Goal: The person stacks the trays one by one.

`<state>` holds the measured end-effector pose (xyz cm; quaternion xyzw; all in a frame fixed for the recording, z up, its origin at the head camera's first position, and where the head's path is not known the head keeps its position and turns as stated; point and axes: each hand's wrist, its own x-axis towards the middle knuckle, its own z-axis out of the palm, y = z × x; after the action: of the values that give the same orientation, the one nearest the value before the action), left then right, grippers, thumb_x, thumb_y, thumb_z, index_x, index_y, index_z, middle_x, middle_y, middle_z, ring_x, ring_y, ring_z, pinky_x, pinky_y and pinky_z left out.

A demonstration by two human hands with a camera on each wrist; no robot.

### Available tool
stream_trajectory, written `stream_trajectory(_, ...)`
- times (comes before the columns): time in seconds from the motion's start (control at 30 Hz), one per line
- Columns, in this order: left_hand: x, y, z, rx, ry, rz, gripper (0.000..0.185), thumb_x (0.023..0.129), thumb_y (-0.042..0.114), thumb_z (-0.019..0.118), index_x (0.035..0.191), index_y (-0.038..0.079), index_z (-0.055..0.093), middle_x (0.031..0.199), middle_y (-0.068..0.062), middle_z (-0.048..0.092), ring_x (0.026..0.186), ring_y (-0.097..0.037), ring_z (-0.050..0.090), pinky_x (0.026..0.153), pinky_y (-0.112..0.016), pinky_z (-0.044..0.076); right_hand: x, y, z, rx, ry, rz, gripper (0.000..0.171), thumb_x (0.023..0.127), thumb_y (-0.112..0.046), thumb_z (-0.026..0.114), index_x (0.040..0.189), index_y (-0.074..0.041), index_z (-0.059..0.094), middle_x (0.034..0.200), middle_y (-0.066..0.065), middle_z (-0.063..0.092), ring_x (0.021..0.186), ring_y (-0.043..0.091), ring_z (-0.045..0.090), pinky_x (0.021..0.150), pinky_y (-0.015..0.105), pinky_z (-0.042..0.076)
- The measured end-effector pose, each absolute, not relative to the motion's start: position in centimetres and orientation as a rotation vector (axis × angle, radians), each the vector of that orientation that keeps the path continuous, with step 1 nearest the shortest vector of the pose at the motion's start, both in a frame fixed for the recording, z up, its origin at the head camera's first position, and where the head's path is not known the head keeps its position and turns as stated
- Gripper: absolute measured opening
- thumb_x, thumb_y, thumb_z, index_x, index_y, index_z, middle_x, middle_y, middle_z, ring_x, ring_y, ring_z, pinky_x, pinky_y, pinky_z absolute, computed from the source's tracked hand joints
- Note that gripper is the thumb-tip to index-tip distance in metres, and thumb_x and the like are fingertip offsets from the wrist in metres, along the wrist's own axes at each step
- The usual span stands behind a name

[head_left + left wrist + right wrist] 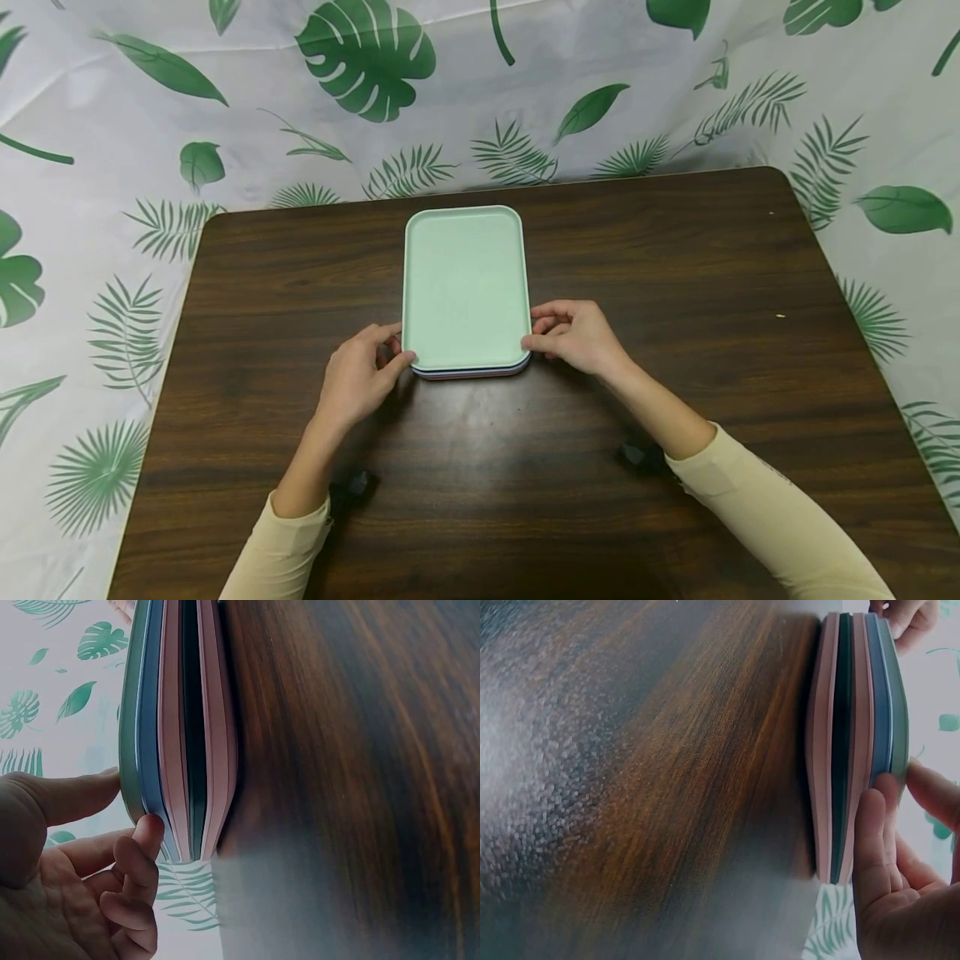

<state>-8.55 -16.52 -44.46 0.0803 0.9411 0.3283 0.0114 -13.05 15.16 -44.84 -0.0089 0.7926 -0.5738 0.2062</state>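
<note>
A light green rectangular tray (467, 287) lies on top of a stack of several trays. Below it, the wrist views show the edges of a blue tray (151, 712), a pink tray (171, 735), a dark green tray (195, 750) and another pink tray (823, 750). At the near left corner, my left hand (358, 371) pinches the light green tray, thumb on its rim and fingers against the side. My right hand (579, 337) grips the near right side likewise, its fingertips by the blue edge in the right wrist view.
The stack rests on a dark wood-grain table (675, 267), towards its far edge. Behind and beside the table hangs a white cloth (247, 142) printed with green leaves. A dark device (352, 487) sits at the left wrist, and another (641, 457) at the right.
</note>
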Motion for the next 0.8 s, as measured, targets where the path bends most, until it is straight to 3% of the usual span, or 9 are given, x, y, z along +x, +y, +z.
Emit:
stream_trajectory(0.53,-8.16,-16.23,-44.52,0.221,2.954,1.010,0.041,0.089,0.025,0.074,0.124,0.005,0.068,0.087,0.000,0.059,0.058,-0.013,0.047,0.049,-0.033,0.037,-13.04,15.17,-44.78,-0.029,2.240,-1.558,0.042,0.079,-0.014,0.083,0.115,0.000,0.067,0.090,0.012,0.066,0.068,0.019,0.065,0.061,0.030,0.054)
stream_trajectory(0.8,-7.89,-16.22,-44.78,0.206,2.958,1.014,0.044,0.091,0.028,0.072,0.129,0.006,0.065,0.088,0.000,0.060,0.057,-0.013,0.047,0.049,-0.033,0.037,-12.98,15.22,-44.82,-0.026,2.210,-1.588,0.043,0.081,-0.012,0.081,0.118,0.002,0.066,0.091,0.013,0.067,0.079,0.034,0.067,0.065,0.033,0.056)
